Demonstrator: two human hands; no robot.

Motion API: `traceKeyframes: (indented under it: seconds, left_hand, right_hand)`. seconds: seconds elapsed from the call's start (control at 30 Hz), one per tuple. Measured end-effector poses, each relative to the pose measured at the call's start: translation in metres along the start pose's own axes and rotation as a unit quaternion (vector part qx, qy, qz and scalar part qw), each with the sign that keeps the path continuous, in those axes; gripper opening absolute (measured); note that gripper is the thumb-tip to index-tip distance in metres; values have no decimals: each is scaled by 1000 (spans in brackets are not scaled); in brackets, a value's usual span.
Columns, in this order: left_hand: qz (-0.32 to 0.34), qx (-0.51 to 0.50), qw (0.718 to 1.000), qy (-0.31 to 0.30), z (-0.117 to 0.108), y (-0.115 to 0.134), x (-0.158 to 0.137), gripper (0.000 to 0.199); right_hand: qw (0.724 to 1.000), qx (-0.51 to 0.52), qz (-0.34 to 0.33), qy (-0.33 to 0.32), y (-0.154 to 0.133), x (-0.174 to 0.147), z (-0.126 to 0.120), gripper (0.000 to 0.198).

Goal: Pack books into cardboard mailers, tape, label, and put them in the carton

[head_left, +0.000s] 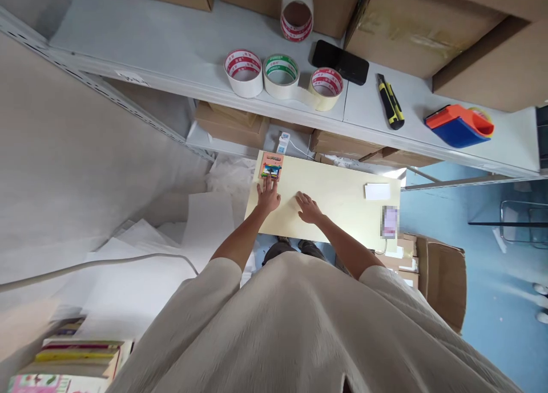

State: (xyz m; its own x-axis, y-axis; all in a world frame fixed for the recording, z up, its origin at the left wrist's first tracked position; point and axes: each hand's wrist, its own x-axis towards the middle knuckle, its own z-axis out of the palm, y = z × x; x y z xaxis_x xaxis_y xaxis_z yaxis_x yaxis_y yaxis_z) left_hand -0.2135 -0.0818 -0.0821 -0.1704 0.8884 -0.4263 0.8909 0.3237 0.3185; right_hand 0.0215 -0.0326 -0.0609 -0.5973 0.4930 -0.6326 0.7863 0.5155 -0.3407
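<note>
Below me is a pale yellow table (pixel 338 182). At its far left corner lies a small pink-orange book (pixel 272 160) with a colourful picture on the cover. The fingers of my left hand (pixel 268 197) are stretched out and touch the book's near edge. My right hand (pixel 309 208) rests on the bare tabletop to the right of it, fingers spread, with nothing in it. A white card or pad (pixel 377 191) and a blurred purple item (pixel 389 222) lie toward the table's right end.
On the grey shelf (pixel 171 51) ahead stand several tape rolls (pixel 243 84), a black phone (pixel 340 61), a yellow-black utility knife (pixel 390 102) and an orange-blue tape dispenser (pixel 460 126). White sheets (pixel 141 279) pile up at left, stacked books (pixel 77 359) nearer. An open carton (pixel 443 279) stands right.
</note>
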Motion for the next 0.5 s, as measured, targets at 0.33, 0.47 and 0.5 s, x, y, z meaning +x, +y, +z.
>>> traceKeyframes:
  seconds: [0.33, 0.47, 0.5]
  left_hand:
    - [59, 3, 998, 0, -2, 57, -4, 86]
    - [68, -23, 997, 14, -6, 101, 1, 85]
    - [70, -29, 997, 21, -6, 112, 1, 84]
  right_hand:
    - [991, 55, 64, 101, 32, -40, -30, 70]
    - [979, 64, 93, 167, 66, -76, -42, 70]
    - [976, 66, 97, 183, 75, -86, -43, 70]
